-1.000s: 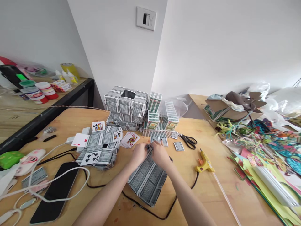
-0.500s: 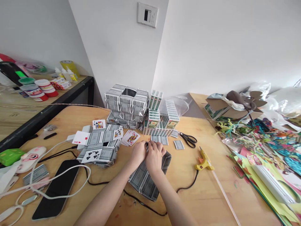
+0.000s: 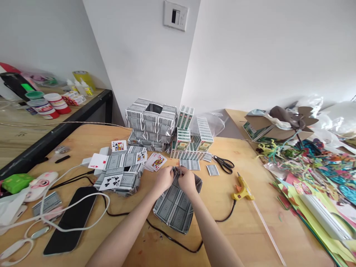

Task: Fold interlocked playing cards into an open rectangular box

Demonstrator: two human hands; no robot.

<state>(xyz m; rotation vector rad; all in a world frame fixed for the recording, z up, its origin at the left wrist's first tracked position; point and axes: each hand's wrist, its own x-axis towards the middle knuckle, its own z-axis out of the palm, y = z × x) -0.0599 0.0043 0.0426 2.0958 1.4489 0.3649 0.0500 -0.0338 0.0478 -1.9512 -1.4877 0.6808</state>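
1. Phone [image 3: 71,222] lies face up near the left side of the table [image 3: 139,252], with a white cable [image 3: 80,230] looping across it and running out past the left edge of view.
2. Loose playing cards cover much of a grey card piece [image 3: 129,178], so its full shape is hard to make out.
3. Behind, a stacked card box [image 3: 151,122] has a dark opening on top; its inside cannot be seen.
4. The left hand [image 3: 165,178] is closed, thumb and fingers pinching the far end of the card tray; the fingertips are partly hidden, and how hard they press cannot be told.
5. The card tray [image 3: 176,205] sits between the forearms, at the middle of the table, its near end towards the person. Grey patterned card backs line it in rows with pale borders, and its sides rise around the panel. The hands hide much of its far end.
6. The right hand [image 3: 187,181] is also pinched shut on that far end, just beside the left; its wrist and forearm cover part of the tray's right side.
7. Black scissors [image 3: 224,164] lie beyond, right of a small card [image 3: 213,170].
8. A yellow glue gun [image 3: 243,190] rests farther right, its black cord [image 3: 172,241] partly hidden behind both forearms.
9. Coloured paper [image 3: 308,211] is cut off at the lower right.
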